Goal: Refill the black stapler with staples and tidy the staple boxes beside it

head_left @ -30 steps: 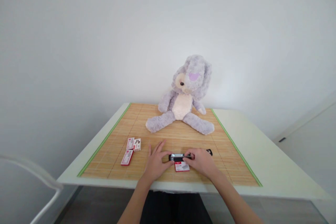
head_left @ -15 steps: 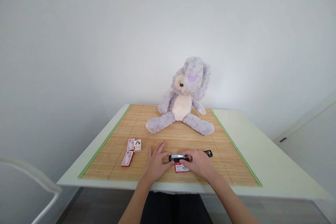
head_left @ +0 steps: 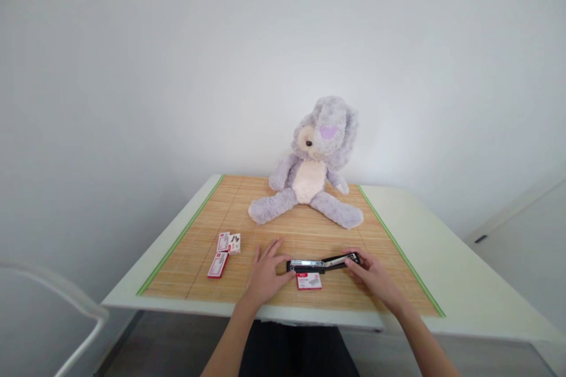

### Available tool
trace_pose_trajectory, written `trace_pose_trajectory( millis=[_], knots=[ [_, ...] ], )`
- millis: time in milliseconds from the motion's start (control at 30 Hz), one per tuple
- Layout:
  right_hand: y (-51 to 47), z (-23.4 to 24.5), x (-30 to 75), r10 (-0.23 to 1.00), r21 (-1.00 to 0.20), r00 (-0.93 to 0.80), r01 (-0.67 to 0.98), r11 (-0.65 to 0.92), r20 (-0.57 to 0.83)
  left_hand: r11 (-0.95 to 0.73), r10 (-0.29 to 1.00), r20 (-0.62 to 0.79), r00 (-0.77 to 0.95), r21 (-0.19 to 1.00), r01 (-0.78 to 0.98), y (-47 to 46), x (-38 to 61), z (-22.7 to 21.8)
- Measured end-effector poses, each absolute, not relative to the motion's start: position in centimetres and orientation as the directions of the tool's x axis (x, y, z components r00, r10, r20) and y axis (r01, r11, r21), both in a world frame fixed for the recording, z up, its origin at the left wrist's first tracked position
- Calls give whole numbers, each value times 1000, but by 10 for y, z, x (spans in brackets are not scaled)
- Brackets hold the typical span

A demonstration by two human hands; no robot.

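Observation:
A black stapler (head_left: 322, 263) lies opened flat along the bamboo mat (head_left: 292, 235), its metal staple channel showing. My left hand (head_left: 265, 271) rests on the mat with fingers spread, its thumb and forefinger touching the stapler's left end. My right hand (head_left: 371, 274) is at the stapler's right end, fingertips pinched on the black top arm. A small red-and-white staple box (head_left: 308, 281) lies just in front of the stapler, between my hands.
A grey plush rabbit (head_left: 312, 171) sits at the back of the mat. Three small red-and-white staple boxes (head_left: 225, 250) lie to the left of my left hand. The white table (head_left: 446, 271) extends right; a white chair back (head_left: 53, 300) stands at lower left.
My right hand slid from the middle of the stapler to its right end, uncovering the staple channel. The left hand stayed at the left end. The camera shifted slightly.

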State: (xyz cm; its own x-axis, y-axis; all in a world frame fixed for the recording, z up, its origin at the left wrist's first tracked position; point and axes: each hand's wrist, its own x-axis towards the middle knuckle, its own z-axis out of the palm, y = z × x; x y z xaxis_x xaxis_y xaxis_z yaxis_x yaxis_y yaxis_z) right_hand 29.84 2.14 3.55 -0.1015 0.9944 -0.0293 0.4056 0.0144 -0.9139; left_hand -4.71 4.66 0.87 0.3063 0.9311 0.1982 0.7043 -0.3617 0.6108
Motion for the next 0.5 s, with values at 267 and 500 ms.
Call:
trace_pose_trajectory(
  millis=[267, 500],
  knots=[
    [39, 79, 274, 961, -799, -252, 550, 241, 116, -389, 919, 206, 336, 616, 686, 47, -50, 8],
    [45, 108, 238, 946, -657, -315, 698, 285, 75, -394, 918, 221, 331, 622, 677, 46, -48, 8]
  ],
)
